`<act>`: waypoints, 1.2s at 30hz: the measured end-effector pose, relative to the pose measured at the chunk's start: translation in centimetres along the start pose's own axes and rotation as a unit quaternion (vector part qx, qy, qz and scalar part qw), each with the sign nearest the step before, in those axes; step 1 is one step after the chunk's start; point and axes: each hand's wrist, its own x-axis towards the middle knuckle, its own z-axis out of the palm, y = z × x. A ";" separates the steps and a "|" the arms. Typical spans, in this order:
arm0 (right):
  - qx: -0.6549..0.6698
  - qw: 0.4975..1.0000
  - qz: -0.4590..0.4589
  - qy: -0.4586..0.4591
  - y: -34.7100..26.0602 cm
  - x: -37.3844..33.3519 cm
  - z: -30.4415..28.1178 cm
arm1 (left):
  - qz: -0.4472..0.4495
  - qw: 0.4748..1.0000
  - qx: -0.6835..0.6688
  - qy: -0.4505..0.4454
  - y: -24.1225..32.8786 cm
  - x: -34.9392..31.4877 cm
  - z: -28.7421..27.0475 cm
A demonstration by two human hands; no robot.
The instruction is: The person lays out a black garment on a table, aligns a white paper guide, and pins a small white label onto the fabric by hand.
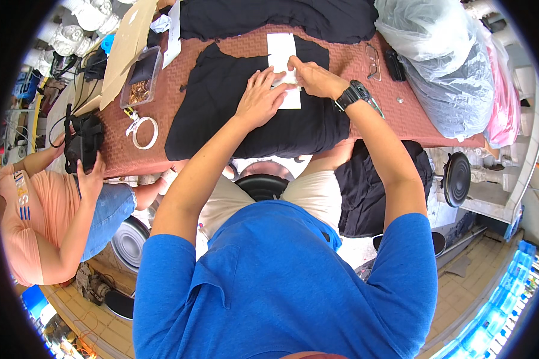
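Note:
A black cloth (215,113) is spread in front of me on the table. On it lies a long white paper strip (281,46), running away from me. My left hand (260,99) rests on the cloth with fingers stretched out, their tips at the strip's left edge. Opposite it, my right hand (316,79) bends over the strip with its fingers drawn together. A small pale thing shows between the hands, too indistinct to name. Whatever the right fingers grip is hidden. A black watch (353,94) circles my right wrist.
The table has a reddish-brown cover (239,45). At left are a clear plastic box (142,78), a cardboard flap (126,51) and a white tape roll (145,133). Glasses (373,63) and filled plastic bags (437,66) are at right. A person (54,221) sits left, handling a black object.

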 end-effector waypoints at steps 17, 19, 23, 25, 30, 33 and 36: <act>0.047 0.973 -0.027 0.226 -2.6 -5.7 2.5 | 0.004 1.000 0.003 0.015 -0.1 0.0 0.2; 0.061 0.969 -0.029 0.238 -2.7 -6.0 2.8 | 0.002 1.000 0.006 0.012 -0.1 0.0 0.3; 0.042 0.971 -0.016 0.234 -3.0 -5.8 2.9 | 0.004 1.000 0.011 0.013 -0.3 0.0 0.4; 0.038 0.972 -0.015 0.233 -3.1 -5.7 2.8 | 0.004 1.000 0.011 0.014 -0.3 0.0 0.5; 0.037 0.970 -0.025 0.239 -3.1 -5.8 2.8 | 0.009 1.000 0.016 0.022 -0.3 0.0 0.4; 0.005 0.967 -0.040 0.250 -3.2 -5.8 3.1 | 0.010 1.000 0.011 0.026 -0.2 0.0 0.2; -0.041 0.970 -0.037 0.238 -3.0 -5.9 3.4 | 0.008 1.000 0.012 0.021 -0.2 0.0 0.3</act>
